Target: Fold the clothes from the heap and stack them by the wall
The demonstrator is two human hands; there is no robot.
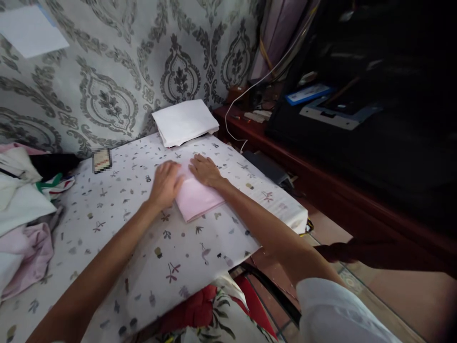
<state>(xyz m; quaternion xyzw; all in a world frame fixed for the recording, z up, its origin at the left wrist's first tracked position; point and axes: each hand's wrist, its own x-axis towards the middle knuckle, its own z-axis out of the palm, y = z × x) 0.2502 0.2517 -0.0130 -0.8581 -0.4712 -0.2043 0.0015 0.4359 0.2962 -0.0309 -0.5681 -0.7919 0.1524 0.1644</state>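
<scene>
A pink folded cloth [200, 197], perhaps a garment, lies flat on the table's patterned cover [143, 257]. My left hand [166, 183] rests at its left edge, fingers extended and slightly bent. Across the cloth's upper right part lies my right hand [205, 170], palm down with the fingers stretched out. Neither hand grips the cloth; both touch it from above or at the side. Beyond my hands, a white folded cloth [185, 121] sits near the wall at the table's far edge.
Rumpled clothes [24, 214] are heaped at the left. A small card-like object [102, 160] lies near the wall. To the right stands a dark red wooden cabinet [321, 190] with a white cable [246, 90]. Patterned wallpaper [110, 95] covers the wall behind.
</scene>
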